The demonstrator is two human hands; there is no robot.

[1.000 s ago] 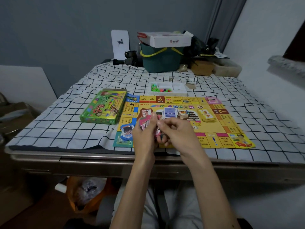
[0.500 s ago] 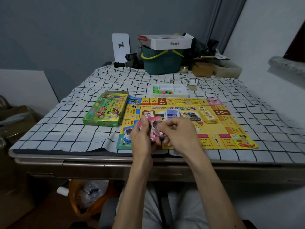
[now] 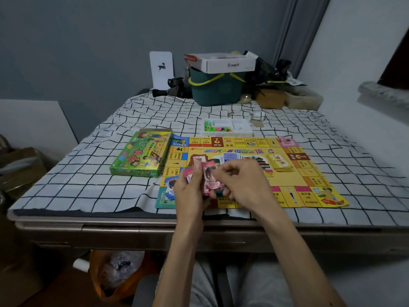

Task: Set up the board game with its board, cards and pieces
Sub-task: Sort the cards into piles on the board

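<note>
Head view: left hand (image 3: 190, 196) grips the pink card stack (image 3: 210, 180) just above the board's (image 3: 298, 173) near edge, right hand (image 3: 245, 185) pinches the front card, so I'd peel them one at a time and keep the stack squared.

Bare checked cloth (image 3: 77, 173) left, green box (image 3: 141, 155) flanking board (image 3: 309, 171)

Both hands, left (image 3: 189, 191) and right (image 3: 245, 185), hold pink cards (image 3: 210, 179) over the board (image 3: 287, 173).
</note>
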